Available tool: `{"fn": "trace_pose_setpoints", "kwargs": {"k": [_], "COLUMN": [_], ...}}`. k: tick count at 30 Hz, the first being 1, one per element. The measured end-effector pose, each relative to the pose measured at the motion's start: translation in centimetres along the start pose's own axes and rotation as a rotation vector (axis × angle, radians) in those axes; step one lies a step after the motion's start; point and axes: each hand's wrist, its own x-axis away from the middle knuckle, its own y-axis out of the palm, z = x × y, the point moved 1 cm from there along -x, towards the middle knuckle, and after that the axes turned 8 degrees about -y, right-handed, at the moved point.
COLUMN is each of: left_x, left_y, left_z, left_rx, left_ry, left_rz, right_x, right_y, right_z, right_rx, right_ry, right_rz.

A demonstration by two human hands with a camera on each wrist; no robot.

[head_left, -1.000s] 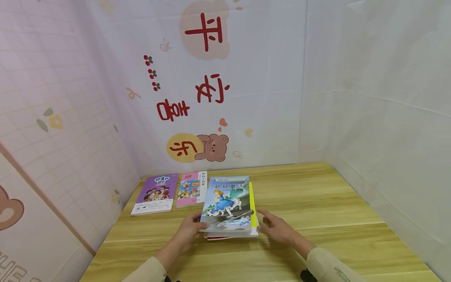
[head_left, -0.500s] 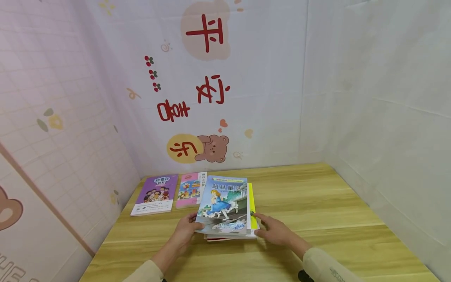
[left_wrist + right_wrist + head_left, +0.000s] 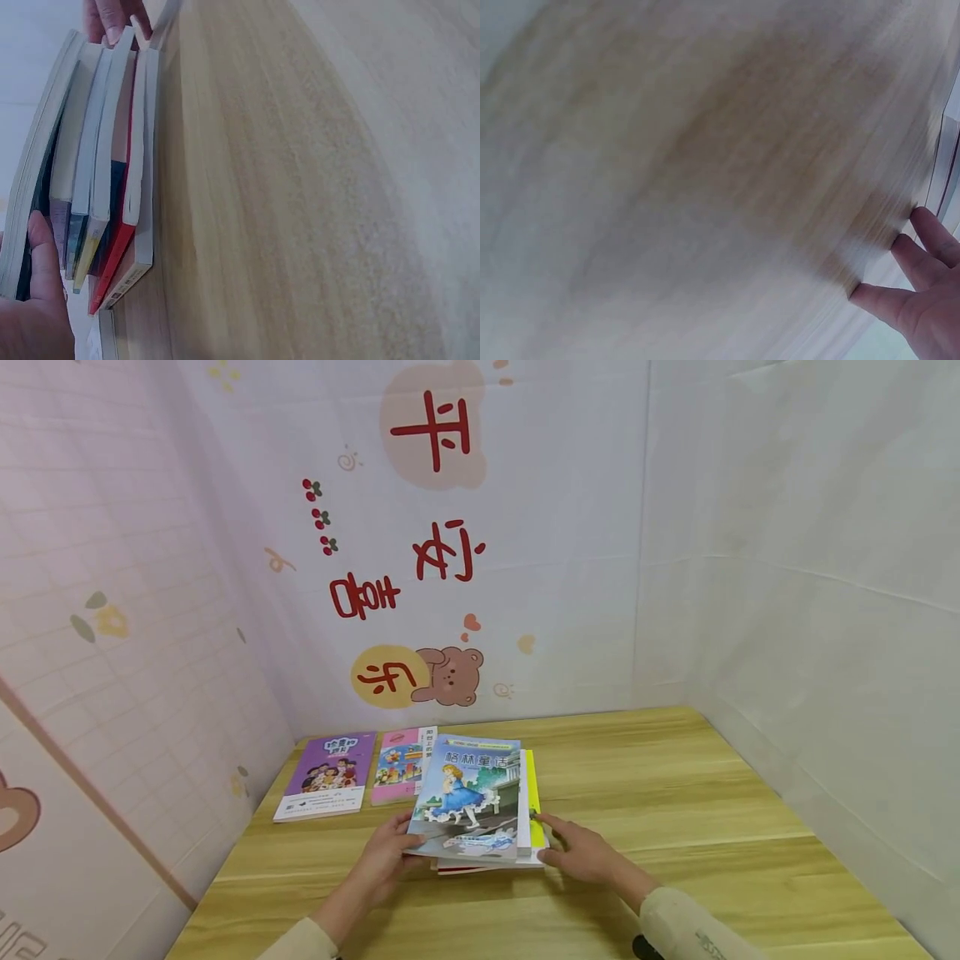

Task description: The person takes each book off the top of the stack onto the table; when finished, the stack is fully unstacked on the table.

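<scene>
A storybook [image 3: 465, 797] with a girl in a blue dress on its cover tops a stack of books, shifted left of those beneath. My left hand [image 3: 386, 852] grips its lower left corner, thumb on the cover. In the left wrist view, a finger [image 3: 45, 259] reaches under this book, above the other books [image 3: 97, 150]. A yellow-edged book [image 3: 534, 785] shows at the stack's right side. There my right hand [image 3: 585, 852] rests its fingertips against the stack, fingers mostly extended. The right wrist view shows several extended fingers [image 3: 919, 262] beside the stack's edge.
A purple book [image 3: 333, 772] lies flat at the table's back left. Beside it is a pink book [image 3: 393, 768], partly covered by a white-edged book [image 3: 427, 747] that the top storybook overlaps in view. Fabric walls [image 3: 562, 568] border the wooden table [image 3: 675, 793] behind and on both sides.
The top storybook has moved left with my left hand, baring more of the books under it. My right hand has closed in to touch the stack's right side.
</scene>
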Motion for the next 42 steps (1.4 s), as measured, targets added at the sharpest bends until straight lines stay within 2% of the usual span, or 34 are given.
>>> {"fn": "trace_pose_setpoints", "kwargs": {"k": [5,12,16,22,26,32,37,42], "left_x": [-0.1,-0.1,0.1,1.1,2.0,3.5,4.7,6.0], "left_y": [-0.4,-1.4,-2.3,-3.9,-5.4,-8.0,-10.6,-13.9], "left_z": [0.2,0.8,1.6,3.4,4.1,4.4,4.0,2.9], "left_rx": [0.044,0.067,0.055,0.058,0.064,0.055,0.03,0.002], "left_ry": [0.014,0.035,0.038,0.007,-0.008,-0.041,-0.077,-0.133], "left_rz": [0.001,0.07,0.101,0.132,0.148,0.161,0.188,0.22], "right_x": [-0.1,-0.3,-0.4,-0.6,-0.6,-0.6,-0.6,-0.7], "right_y": [-0.2,-0.4,-0.5,-0.7,-0.9,-0.9,-0.9,-0.7], "right_z": [0.1,0.5,0.6,0.6,0.5,0.4,0.6,0.8], "right_rx": [0.006,0.0,0.006,0.007,0.01,0.008,0.002,-0.006], "right_ry": [0.011,0.031,0.022,0.023,0.018,0.031,0.028,0.032], "right_rz": [-0.002,-0.028,-0.033,-0.03,-0.036,-0.034,-0.036,-0.042]}}
